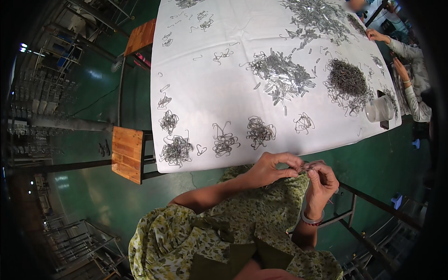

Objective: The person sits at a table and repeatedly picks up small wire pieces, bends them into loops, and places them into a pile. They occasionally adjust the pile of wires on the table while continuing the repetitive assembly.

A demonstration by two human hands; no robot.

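Just off the near edge of the white-covered table [210,84], my two hands meet in front of my body. The thumb and fingers of my left hand [276,168] are pinched together at the tips; what is between them is too small to make out. My right hand [321,181] is closed on a small metal piece [305,169], its fingers mostly hiding it. Closest on the tabletop are small heaps of bent wire hooks [260,132], with a looser few hooks [304,122] beside them. Farther in lies a spread pile of short, shiny metal strips [284,77].
A dense dark heap of hooks [346,79] sits at the right, near a clear plastic tub [380,109]. Another person's hand [378,36] rests at the far right edge. Wooden stools [127,154] stand along the left side. More strips [322,18] lie at the back.
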